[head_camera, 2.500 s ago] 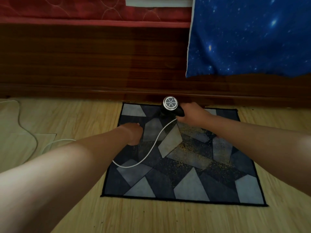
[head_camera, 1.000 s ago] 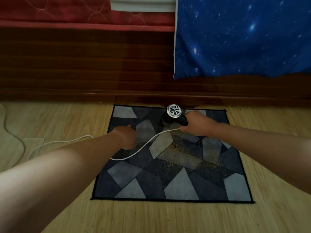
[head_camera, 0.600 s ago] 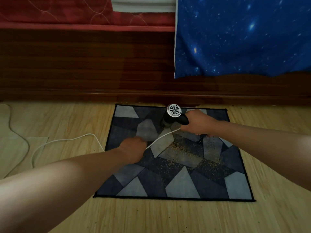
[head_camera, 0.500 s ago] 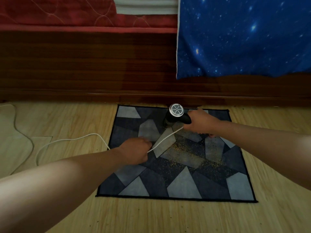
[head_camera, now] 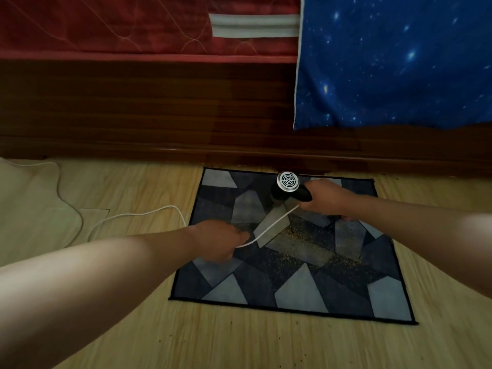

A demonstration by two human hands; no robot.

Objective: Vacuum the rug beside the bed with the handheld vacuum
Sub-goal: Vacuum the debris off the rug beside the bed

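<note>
Right hand (head_camera: 326, 197) clamps the light, rigid handheld vacuum (head_camera: 288, 187) by its handle; left hand (head_camera: 219, 239) pinches its limp cord (head_camera: 269, 227) above the rug (head_camera: 292, 265).

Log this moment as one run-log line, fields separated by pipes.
right hand: grips handheld vacuum at rug's far edge | left hand: holds white cord | crumbs: mid-rug

One rug (head_camera: 290, 283), one handheld vacuum (head_camera: 288, 189), one white cord (head_camera: 271, 226), and two hands.
</note>
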